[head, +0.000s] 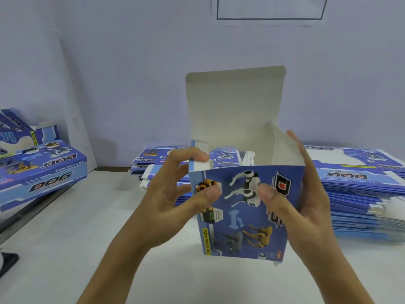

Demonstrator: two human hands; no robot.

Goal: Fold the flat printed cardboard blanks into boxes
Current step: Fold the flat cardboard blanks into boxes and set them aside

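Blue dog-print box [241, 213] upright (lid raised)

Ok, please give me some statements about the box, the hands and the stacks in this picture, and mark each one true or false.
1. Both hands hold the box. True.
2. The top lid flap is closed. False: it stands up open.
3. The left hand has its thumb on the printed front. True.
4. The flat blanks are stacked in front of the box. False: they lie behind it and to the right.
5. The right hand rests flat on the table. False: it grips the box's right side.
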